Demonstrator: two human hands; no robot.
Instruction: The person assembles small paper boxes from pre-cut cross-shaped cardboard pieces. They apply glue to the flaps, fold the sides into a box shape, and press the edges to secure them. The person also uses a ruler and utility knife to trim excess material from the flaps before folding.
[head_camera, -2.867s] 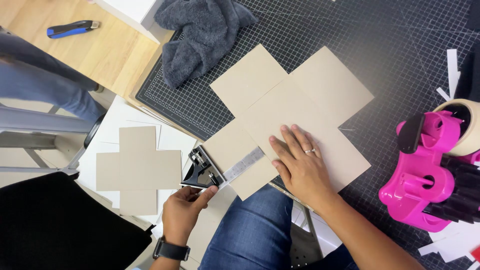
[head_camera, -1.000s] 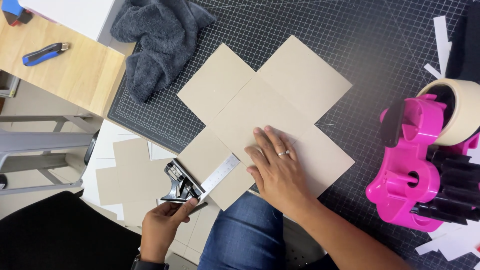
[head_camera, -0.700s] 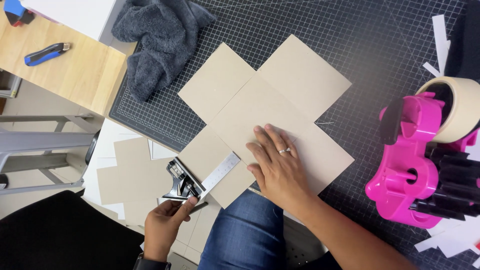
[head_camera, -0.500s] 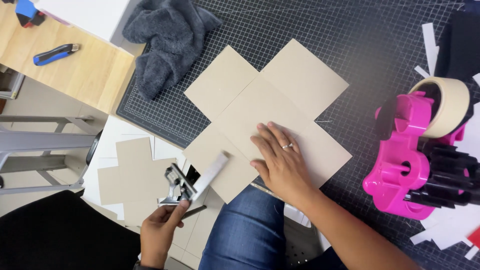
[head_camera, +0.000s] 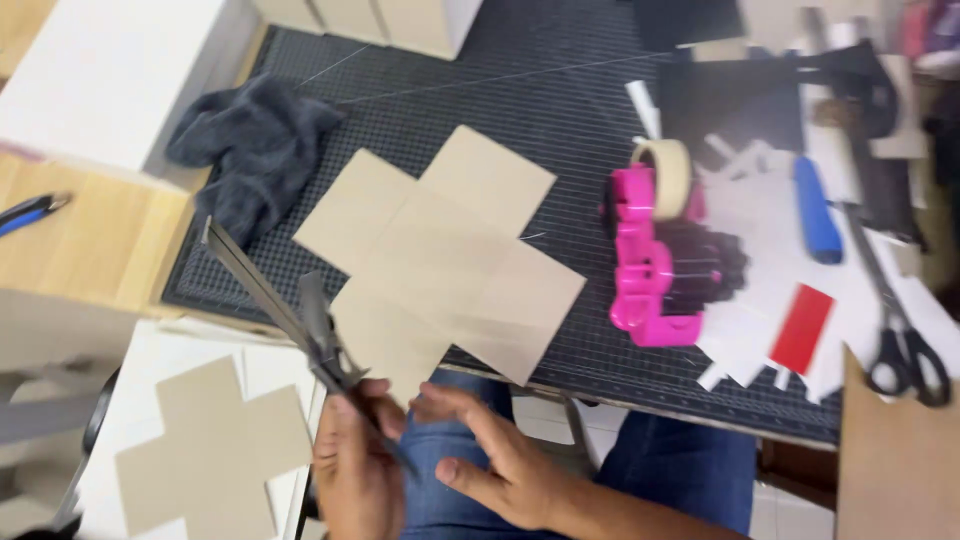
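Observation:
My left hand (head_camera: 355, 470) grips the head of a metal combination square (head_camera: 268, 298), whose blade points up and to the left, lifted off the table. My right hand (head_camera: 490, 460) hovers over my lap just right of the left hand, fingers spread and holding nothing. A cross-shaped piece of tan cardboard (head_camera: 440, 260) lies flat on the black gridded cutting mat (head_camera: 560, 110), its near arm hanging over the table edge just above both hands.
A grey cloth (head_camera: 255, 150) lies at the mat's left. To the right stand a pink tape dispenser (head_camera: 645, 260), a blue knife (head_camera: 815, 210), a red card (head_camera: 802, 328) and scissors (head_camera: 900, 340). A second cardboard cross (head_camera: 215, 450) lies on the floor at left.
My right hand has lifted off the cardboard and drawn back toward my lap. My left hand has raised the square away from the cardboard's edge. The camera view has shifted up and right.

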